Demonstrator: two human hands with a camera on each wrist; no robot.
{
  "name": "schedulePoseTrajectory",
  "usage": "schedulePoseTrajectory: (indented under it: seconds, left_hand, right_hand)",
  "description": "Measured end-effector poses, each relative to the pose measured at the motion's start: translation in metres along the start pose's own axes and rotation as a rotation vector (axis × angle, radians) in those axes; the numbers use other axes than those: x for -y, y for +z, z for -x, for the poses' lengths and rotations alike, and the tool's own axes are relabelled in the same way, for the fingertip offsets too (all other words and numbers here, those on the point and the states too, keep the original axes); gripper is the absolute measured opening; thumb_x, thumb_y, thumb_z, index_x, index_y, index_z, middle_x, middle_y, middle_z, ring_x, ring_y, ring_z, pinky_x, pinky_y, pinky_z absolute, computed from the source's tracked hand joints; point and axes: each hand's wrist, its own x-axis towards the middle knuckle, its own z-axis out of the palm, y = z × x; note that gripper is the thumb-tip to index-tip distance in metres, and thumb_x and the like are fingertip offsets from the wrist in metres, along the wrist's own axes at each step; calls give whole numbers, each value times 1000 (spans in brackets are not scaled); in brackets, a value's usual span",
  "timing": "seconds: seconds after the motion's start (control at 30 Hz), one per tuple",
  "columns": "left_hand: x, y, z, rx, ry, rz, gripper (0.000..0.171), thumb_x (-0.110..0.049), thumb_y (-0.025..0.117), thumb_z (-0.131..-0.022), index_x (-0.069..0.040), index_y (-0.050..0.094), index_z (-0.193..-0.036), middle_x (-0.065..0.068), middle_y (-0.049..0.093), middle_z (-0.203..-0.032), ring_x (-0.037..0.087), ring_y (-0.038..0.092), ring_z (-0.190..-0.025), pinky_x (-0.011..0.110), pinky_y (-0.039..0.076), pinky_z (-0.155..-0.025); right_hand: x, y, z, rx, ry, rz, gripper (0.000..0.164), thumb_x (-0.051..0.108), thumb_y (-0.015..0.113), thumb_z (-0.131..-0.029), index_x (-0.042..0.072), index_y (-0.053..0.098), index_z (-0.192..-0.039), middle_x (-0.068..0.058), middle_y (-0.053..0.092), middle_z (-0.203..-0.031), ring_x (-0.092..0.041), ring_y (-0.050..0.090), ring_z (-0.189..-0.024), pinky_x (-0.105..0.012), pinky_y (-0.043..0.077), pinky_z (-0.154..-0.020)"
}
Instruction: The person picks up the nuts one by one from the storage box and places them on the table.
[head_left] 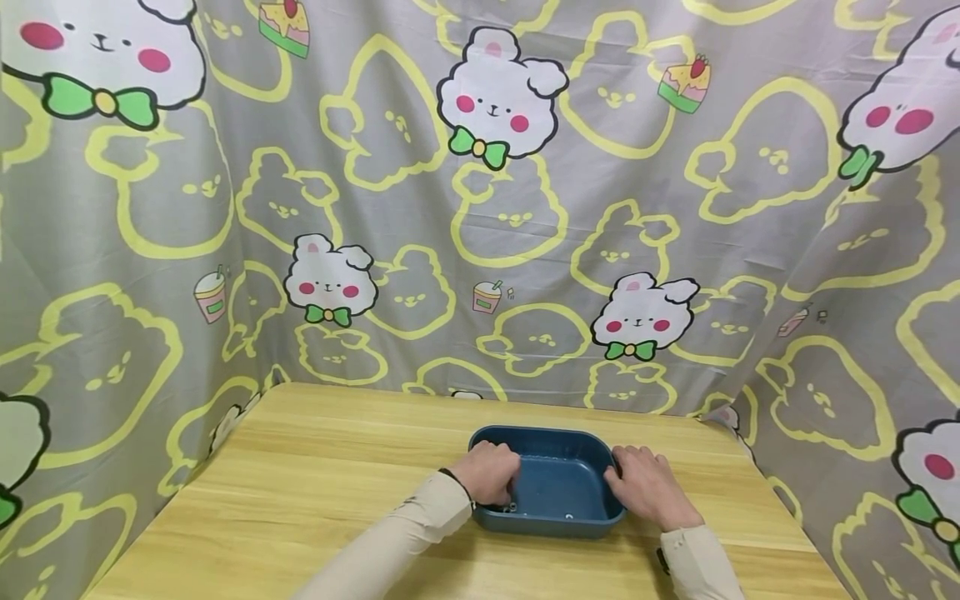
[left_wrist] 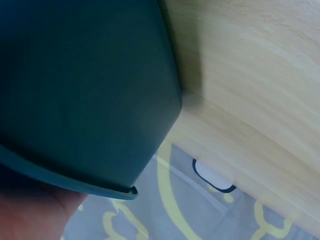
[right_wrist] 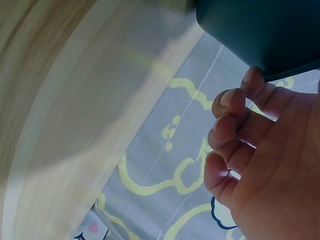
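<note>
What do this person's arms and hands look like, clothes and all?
Long, pale beige sleeves cover both arms. The left hand and right hand are gloveless. A black band shows at the left wrist; something dark, unclear, sits beside the right cuff.

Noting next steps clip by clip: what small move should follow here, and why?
Probably pinch one small pale piece with the left hand: it reaches down into the blue bin beside such pieces, while the right hand holds the bin's opposite end. Whether the left hand holds one is hidden.
</note>
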Motion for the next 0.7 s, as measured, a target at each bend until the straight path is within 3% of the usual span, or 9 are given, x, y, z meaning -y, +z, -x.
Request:
schedulePoseTrajectory:
  seconds: [0.23, 0.7]
  left_hand:
    - [5, -4, 3, -15, 12, 5, 23, -24, 87, -80, -28, 71, -64, -17, 64, -62, -2, 50, -54, 17, 40, -56]
    - [19, -19, 9, -39, 58, -11, 9, -28, 86, -77, -30, 78, -73, -18, 71, -72, -3, 59, -64, 16, 44, -59]
  right_hand:
    - [1, 0, 0, -2, 4, -4, 16, 24, 59, -97, 10, 67, -96, -7, 67, -89, -29, 60, -86, -51, 43, -75]
    - [2, -2, 0, 10, 9, -6, 14, 24, 59, -96, 14, 64, -88, -4, 64, -83, -26, 58, -81, -44, 38, -70]
